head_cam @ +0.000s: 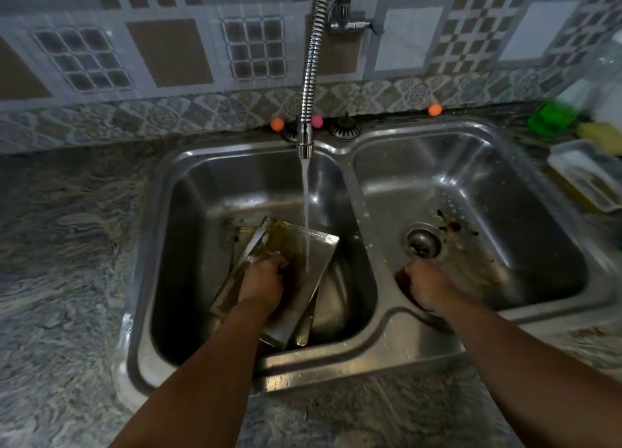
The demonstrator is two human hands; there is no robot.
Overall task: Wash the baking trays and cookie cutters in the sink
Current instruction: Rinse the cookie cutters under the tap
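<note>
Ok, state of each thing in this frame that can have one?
Faucet: running, stream hitting the tray.
Baking tray: tilted in the left basin, greasy.
Left hand: on the tray.
Right hand: closed on something dark, unclear.
Right basin drain: unplugged, debris nearby.

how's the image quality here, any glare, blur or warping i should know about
Head view: dim overall, with bright glare patches on the steel sink; wide-angle warping bends the countertop and tile lines; the dish-soap bottle at the right edge is blurred; shadow hides what the right hand holds, and the left hand on the baking tray is soft.
</note>
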